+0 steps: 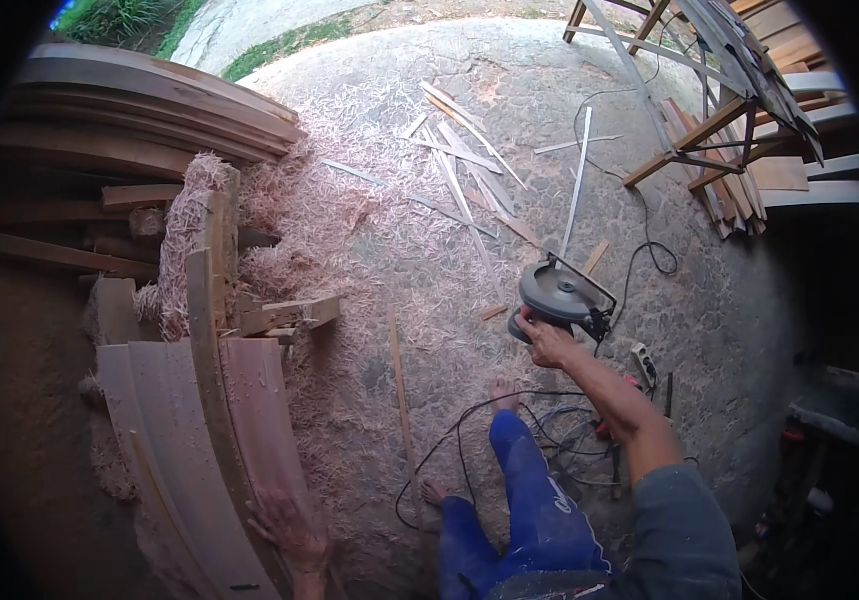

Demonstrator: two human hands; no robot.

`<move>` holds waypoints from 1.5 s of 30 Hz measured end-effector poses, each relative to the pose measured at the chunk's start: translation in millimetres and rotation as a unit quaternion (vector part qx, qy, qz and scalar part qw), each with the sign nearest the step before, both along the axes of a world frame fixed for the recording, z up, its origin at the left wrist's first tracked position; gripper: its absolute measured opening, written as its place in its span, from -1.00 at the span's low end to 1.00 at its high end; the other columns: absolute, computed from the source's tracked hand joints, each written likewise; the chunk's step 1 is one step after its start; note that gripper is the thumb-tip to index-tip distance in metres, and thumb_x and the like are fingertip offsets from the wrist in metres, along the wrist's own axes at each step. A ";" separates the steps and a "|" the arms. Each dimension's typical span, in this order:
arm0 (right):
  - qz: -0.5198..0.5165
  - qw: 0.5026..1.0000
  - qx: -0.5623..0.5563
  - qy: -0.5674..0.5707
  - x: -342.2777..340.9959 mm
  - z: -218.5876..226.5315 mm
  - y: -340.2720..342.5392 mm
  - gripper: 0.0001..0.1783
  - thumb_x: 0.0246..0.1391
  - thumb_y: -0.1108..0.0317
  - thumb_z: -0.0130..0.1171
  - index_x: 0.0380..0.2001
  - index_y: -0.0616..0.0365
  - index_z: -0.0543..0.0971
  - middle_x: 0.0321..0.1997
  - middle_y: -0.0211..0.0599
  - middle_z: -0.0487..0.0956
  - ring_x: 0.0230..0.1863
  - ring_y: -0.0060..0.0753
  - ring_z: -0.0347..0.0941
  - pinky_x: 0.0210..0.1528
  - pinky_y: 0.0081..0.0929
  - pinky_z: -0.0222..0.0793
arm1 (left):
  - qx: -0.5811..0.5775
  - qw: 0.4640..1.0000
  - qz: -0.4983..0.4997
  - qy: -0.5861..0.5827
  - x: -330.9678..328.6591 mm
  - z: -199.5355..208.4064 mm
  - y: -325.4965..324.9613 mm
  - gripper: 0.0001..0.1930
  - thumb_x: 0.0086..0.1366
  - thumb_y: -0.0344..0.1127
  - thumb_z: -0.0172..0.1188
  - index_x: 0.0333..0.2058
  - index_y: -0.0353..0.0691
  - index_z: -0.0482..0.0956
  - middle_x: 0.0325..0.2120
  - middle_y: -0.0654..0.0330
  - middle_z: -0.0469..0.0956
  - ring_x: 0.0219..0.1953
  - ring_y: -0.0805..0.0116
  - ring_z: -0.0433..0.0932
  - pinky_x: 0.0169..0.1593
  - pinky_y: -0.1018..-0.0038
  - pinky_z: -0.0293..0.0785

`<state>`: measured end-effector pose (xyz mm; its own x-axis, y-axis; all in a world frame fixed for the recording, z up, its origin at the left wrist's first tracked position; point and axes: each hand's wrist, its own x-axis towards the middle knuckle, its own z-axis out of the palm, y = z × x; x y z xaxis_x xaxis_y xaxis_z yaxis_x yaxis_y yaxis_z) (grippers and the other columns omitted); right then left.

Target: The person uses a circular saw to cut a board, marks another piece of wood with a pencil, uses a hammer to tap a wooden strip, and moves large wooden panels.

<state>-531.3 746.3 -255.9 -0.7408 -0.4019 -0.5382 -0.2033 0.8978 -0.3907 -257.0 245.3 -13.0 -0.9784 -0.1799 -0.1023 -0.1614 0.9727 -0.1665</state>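
Note:
Out in front of me, my right hand [550, 343] is wrapped round the handle of a grey circular saw [555, 290], held out over the floor with its round blade guard showing from above. Low on the left, my left hand [291, 532] lies with fingers spread on the near end of a reddish plank [257, 415]. Beside that plank runs a narrow curved-looking beam [212, 355], and wide pale boards [161, 420] lie left of it. Wood shavings cling to the timber.
Offcut strips [464, 170] and shavings litter the concrete floor [709, 310]. A black cable [404, 500] loops round my feet near a power strip [643, 362]. Stacked timber [149, 95] stands at the far left. A wooden trestle table [714, 130] and more boards [789, 175] occupy the far right.

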 end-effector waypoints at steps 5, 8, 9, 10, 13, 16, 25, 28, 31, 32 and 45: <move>0.040 0.982 0.134 -0.127 -48.2 -74.0 -11.0 -0.35 -0.01 0.45 0.14 0.22 0.16 0.29 0.10 0.11 0.60 0.10 0.17 0.57 0.13 0.09 0.44 | -0.029 0.999 -0.010 -0.022 -5.2 -0.5 -0.4 -0.17 0.40 0.14 -0.08 0.50 -0.11 -0.12 0.51 -0.06 -0.15 0.52 -0.27 -0.28 0.45 -0.26 -0.40; 0.083 0.981 0.159 -0.077 -65.2 -136.6 -4.0 -0.38 0.04 0.43 0.10 0.23 0.15 0.29 0.11 0.10 0.60 0.09 0.14 0.59 0.08 0.07 0.48 | 0.024 0.997 0.042 -0.067 2.4 0.2 -10.5 0.01 0.32 0.41 0.02 0.52 0.03 -0.21 0.54 0.06 -0.35 0.53 -0.18 -0.44 0.44 -0.26 -0.52; 0.101 0.978 0.168 -0.077 -70.1 -160.4 -0.2 -0.39 0.07 0.41 0.08 0.24 0.14 0.28 0.11 0.10 0.60 0.07 0.12 0.60 0.06 0.05 0.50 | 0.028 0.998 0.033 -0.041 -5.4 -1.4 -4.8 -0.10 0.42 0.30 -0.04 0.52 0.03 -0.21 0.53 0.02 -0.22 0.53 -0.22 -0.38 0.46 -0.21 -0.44; 0.089 0.977 0.174 -0.090 -75.7 -182.6 3.8 -0.39 0.07 0.41 0.06 0.25 0.13 0.28 0.10 0.10 0.61 0.07 0.11 0.60 0.05 0.04 0.51 | 0.034 0.998 0.032 -0.035 -9.1 -3.0 -2.5 -0.13 0.44 0.27 -0.06 0.52 0.03 -0.21 0.53 0.01 -0.21 0.53 -0.22 -0.36 0.46 -0.21 -0.42; 0.062 0.976 0.180 -0.104 -83.8 -241.5 11.9 -0.39 0.09 0.41 0.03 0.26 0.09 0.28 0.07 0.10 0.62 0.06 0.09 0.61 0.02 0.01 0.54 | 0.040 0.998 -0.003 -0.049 -30.1 4.2 6.6 -0.22 0.50 0.19 -0.15 0.51 0.02 -0.18 0.52 0.02 -0.20 0.53 -0.18 -0.26 0.47 -0.22 -0.33; 0.050 0.983 0.157 -0.076 -80.7 -283.5 8.0 -0.37 0.09 0.42 0.01 0.28 0.08 0.27 0.05 0.13 0.63 0.05 0.10 0.61 0.03 0.03 0.53 | 0.047 0.996 -0.068 -0.012 -29.0 -2.7 0.2 -0.29 0.53 0.12 -0.23 0.50 -0.06 -0.13 0.51 0.01 -0.13 0.52 -0.15 -0.17 0.48 -0.20 -0.26; 0.010 0.953 0.271 -0.139 -36.0 -358.9 -19.3 -0.34 0.24 0.40 -0.10 0.42 -0.04 0.18 0.22 0.02 0.54 0.20 0.21 0.50 0.16 0.23 0.47 | 0.040 0.999 0.015 -0.031 3.9 9.1 -7.8 -0.13 0.37 0.17 0.00 0.50 -0.08 -0.11 0.49 -0.15 -0.14 0.50 -0.36 -0.23 0.42 -0.31 -0.29; 0.003 0.966 0.195 -0.169 -5.3 -402.9 -12.1 -0.60 0.32 0.38 -0.19 0.11 0.10 0.52 0.18 -0.04 0.57 0.23 0.05 0.50 0.18 0.09 0.49 | 0.012 0.997 0.023 -0.067 -4.7 24.9 6.4 -0.11 0.39 0.17 -0.01 0.51 -0.07 -0.18 0.49 -0.19 -0.22 0.49 -0.42 -0.27 0.41 -0.33 -0.30; 0.180 0.961 0.209 -0.030 10.3 -455.9 72.8 -0.66 0.28 0.33 -0.09 0.02 0.07 0.57 -0.05 -0.10 0.65 0.00 -0.13 0.62 0.04 -0.10 0.52 | 0.060 0.998 0.023 -0.027 -1.0 -16.4 -8.0 -0.13 0.41 0.17 -0.02 0.50 -0.06 -0.16 0.49 -0.18 -0.21 0.49 -0.43 -0.31 0.41 -0.33 -0.34; 0.205 0.947 0.242 -0.046 19.7 -450.0 36.5 -0.68 0.27 0.32 -0.07 -0.03 0.06 0.59 -0.07 -0.09 0.64 0.01 -0.14 0.60 0.06 -0.13 0.50 | 0.041 0.998 0.031 -0.035 -2.7 1.3 1.9 -0.14 0.41 0.18 -0.02 0.50 -0.06 -0.15 0.49 -0.18 -0.19 0.49 -0.44 -0.30 0.41 -0.33 -0.36; 0.351 0.905 -0.155 -0.185 189.9 -106.4 -159.2 -0.54 0.15 0.05 0.10 0.01 0.07 0.63 -0.14 0.05 0.69 -0.05 0.16 0.61 0.08 -0.03 0.49 | 0.112 0.991 0.069 0.038 3.2 7.5 -1.9 -0.08 0.21 0.19 0.27 0.47 0.23 0.04 0.51 0.10 -0.11 0.53 -0.17 -0.26 0.44 -0.27 -0.37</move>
<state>-341.4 587.0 -362.3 -0.0360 -0.8776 -0.4780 -0.4850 0.4336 -0.7595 -253.8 243.3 -5.5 -0.9522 -0.2942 -0.0821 -0.2999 0.9515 0.0685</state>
